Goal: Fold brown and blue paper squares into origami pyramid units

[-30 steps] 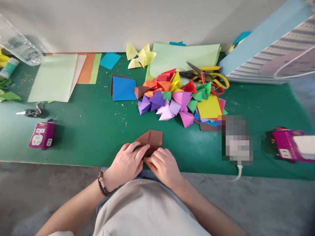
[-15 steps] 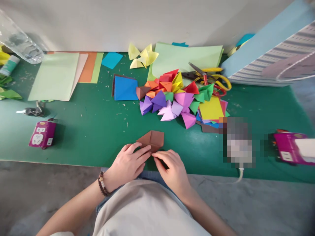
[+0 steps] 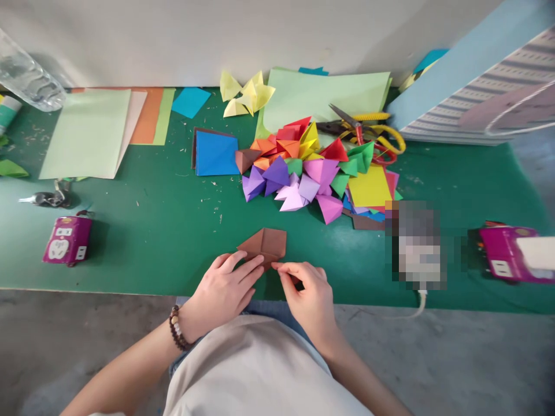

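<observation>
The left hand [image 3: 221, 292] holds the folded brown paper [image 3: 265, 244], fingers extended, while the right hand [image 3: 310, 294] pinches nothing just beside it.

1. Folded brown paper [image 3: 263, 245]: matt, smooth, with crisp creases.
2. Stacked pale green paper sheets [image 3: 82, 133]: matt and flat.
3. Clear plastic bottle [image 3: 28, 72]: glossy, crinkled wall.
4. Scissors [image 3: 358, 130]: bare metal blades, shiny yellow and red plastic handles.
5. Desk [image 3: 130, 248]: smooth, matt green surface, flecked with debris.
6. Bead bracelet [image 3: 176, 328]: polished, wood-like beads.
7. Floor [image 3: 87, 346]: rough grey concrete.
</observation>
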The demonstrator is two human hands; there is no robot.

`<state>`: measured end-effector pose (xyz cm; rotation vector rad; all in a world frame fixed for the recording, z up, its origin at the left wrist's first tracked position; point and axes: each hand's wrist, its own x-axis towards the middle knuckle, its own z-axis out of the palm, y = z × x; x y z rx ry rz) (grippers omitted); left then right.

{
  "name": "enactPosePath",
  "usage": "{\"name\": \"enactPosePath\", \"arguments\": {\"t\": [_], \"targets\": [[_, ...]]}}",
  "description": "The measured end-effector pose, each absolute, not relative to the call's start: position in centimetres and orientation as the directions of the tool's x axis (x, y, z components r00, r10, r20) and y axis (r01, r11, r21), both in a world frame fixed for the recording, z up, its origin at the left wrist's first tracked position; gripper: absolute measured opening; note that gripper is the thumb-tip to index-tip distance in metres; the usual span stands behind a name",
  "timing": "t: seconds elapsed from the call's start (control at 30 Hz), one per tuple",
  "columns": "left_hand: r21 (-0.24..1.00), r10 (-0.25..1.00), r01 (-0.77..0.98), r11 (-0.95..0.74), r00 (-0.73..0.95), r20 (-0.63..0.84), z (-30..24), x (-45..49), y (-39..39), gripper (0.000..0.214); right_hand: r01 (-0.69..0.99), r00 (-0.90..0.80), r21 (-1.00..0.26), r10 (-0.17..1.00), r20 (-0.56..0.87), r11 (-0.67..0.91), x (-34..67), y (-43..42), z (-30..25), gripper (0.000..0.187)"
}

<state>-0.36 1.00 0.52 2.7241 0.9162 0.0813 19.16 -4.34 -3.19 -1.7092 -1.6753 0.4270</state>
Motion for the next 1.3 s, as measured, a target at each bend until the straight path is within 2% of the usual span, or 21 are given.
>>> {"name": "enactPosePath", "arguments": {"t": [0.23,0.3,0.43,0.57,0.7,1.17,1.3], "targets": [[0.284,0.605,0.587,-0.758,0.796,-0.033,0.7,-0.2,1.1,0.038,0.759,0.212,-0.651,0.936,0.280,0.023,20.8,-3.5,-3.5,0.009],[0.285,0.609,0.591,-0.755,0.793,-0.031,0.7,-0.2,1.0,0.037,0.764,0.195,-0.644,0.939,0.283,0.035,21.5,-3.3,-3.5,0.009],[0.287,0.610,0.589,-0.756,0.792,-0.020,0.5,-0.2,0.9,0.038,0.782,0.100,-0.608,0.936,0.339,0.136,22.1,-2.8,-3.6,0.010],[0.298,0.618,0.593,-0.748,0.786,-0.016,0.3,-0.3,0.9,0.038,0.857,-0.060,-0.448,0.913,0.403,0.254,22.3,-1.9,-3.8,0.005],[0.316,0.618,0.592,-0.742,0.786,-0.020,0.3,-0.3,0.9,0.038,0.874,-0.179,-0.354,0.898,0.403,0.333,21.9,-1.4,-3.8,0.014],[0.359,0.668,0.636,-0.683,0.743,-0.047,0.2,-0.1,0.8,0.052,0.798,-0.245,-0.465,0.912,0.329,0.383,18.0,-3.2,-3.6,0.019],[0.350,0.668,0.637,-0.686,0.743,-0.041,0.0,-0.3,0.6,0.052,0.741,-0.219,-0.569,0.929,0.298,0.357,18.4,-3.4,-3.5,0.014]]}}
